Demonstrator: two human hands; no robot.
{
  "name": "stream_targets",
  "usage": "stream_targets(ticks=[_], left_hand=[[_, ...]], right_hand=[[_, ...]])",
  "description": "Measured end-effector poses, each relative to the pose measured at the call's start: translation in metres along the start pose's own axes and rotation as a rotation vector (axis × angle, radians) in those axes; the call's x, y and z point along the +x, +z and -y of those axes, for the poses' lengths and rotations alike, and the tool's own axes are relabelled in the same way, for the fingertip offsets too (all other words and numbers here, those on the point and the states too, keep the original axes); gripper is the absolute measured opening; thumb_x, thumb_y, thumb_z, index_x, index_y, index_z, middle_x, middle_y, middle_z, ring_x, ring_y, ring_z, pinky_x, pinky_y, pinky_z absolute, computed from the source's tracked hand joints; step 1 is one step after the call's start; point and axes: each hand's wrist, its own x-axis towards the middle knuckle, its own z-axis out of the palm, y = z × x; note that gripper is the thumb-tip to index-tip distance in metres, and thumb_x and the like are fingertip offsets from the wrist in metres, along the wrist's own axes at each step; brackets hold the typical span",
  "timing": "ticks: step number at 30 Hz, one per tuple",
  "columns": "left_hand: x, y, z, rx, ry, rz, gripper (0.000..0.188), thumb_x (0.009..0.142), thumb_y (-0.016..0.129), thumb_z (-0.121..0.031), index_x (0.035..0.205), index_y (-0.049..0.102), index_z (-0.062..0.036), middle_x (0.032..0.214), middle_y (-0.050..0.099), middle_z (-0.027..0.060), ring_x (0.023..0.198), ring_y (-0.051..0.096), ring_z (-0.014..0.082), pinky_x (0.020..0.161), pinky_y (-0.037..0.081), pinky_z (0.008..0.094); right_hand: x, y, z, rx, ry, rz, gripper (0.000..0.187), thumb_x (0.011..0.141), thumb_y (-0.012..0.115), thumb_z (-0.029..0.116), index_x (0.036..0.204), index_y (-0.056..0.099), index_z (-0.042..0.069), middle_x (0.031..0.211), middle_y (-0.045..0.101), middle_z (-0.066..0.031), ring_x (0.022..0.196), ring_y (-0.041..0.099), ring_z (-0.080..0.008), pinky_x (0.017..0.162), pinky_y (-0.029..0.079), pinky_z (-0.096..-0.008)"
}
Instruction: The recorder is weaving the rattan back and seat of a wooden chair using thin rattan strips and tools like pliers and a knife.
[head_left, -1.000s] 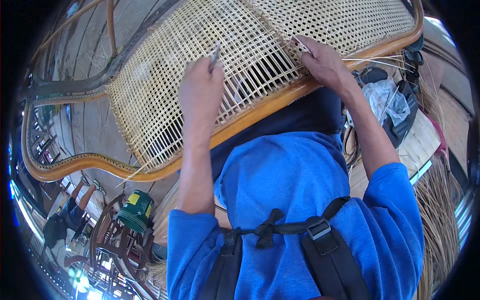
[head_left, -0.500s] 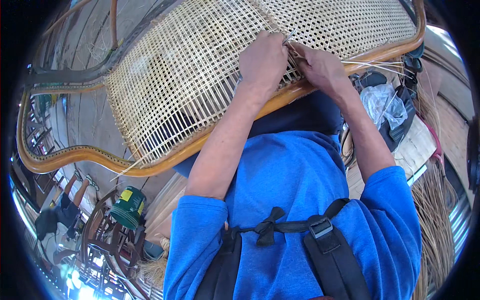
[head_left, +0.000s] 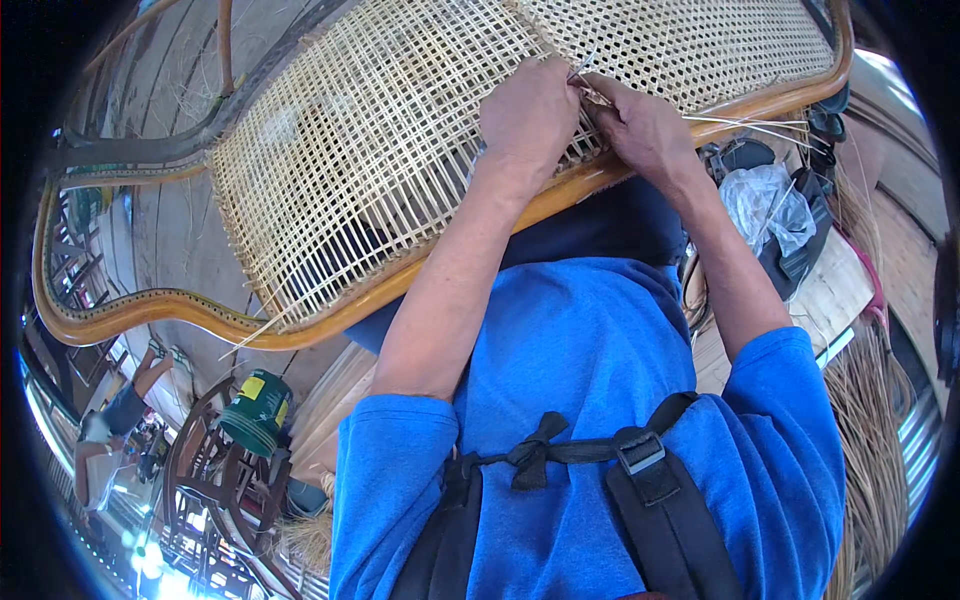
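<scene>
Woven cane webbing (head_left: 400,130) is stretched across a curved, varnished wooden frame (head_left: 560,205) in front of me. Both my hands meet over it, close to the near rail. My left hand (head_left: 528,118) is closed, knuckles up, around a thin pointed metal tool (head_left: 583,65) whose tip juts out past the fingers. Beside it, my right hand (head_left: 645,130) pinches at a pale cane strand (head_left: 597,97); its fingertips are partly hidden. Loose cane strands (head_left: 750,124) stick out over the rail right of this hand. Toward the left, the near weave shows wider gaps.
A green bucket (head_left: 256,412) stands at lower left, near dark wooden chair frames (head_left: 215,470). A person (head_left: 125,400) is farther left. At right lie a clear plastic bag (head_left: 768,208) and long bundles of cane strands (head_left: 868,440). Bare frame with drilled holes (head_left: 150,303) curves left.
My right hand has shifted slightly up and left, rolling its knuckles over beside my left hand. The left hand stays nearly in place. The person at far left has changed posture.
</scene>
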Motion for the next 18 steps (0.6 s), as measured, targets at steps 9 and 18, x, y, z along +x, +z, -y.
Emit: stream_targets(ticks=[9, 18], left_hand=[[-0.004, -0.001, -0.002, 0.013, 0.061, -0.050, 0.020, 0.084, 0.051, -0.024, 0.095, 0.058, -0.0075, 0.089, 0.059, 0.0145, 0.082, 0.060, 0.0342, 0.071, 0.047, 0.0450], [-0.003, 0.003, 0.001, -0.005, 0.101, -0.059, 0.019, 0.085, 0.051, -0.023, 0.094, 0.060, -0.0088, 0.089, 0.060, 0.0137, 0.081, 0.060, 0.0340, 0.070, 0.047, 0.0450]], right_hand=[[0.002, 0.005, -0.008, 0.047, -0.033, -0.131, 0.032, 0.088, 0.047, 0.025, 0.117, 0.055, 0.015, 0.088, 0.064, -0.0197, 0.080, 0.062, -0.0367, 0.071, 0.050, -0.0460], [-0.001, 0.008, -0.007, 0.007, -0.049, -0.135, 0.029, 0.088, 0.047, 0.025, 0.113, 0.056, 0.013, 0.084, 0.064, -0.0202, 0.078, 0.062, -0.0364, 0.069, 0.050, -0.0459]])
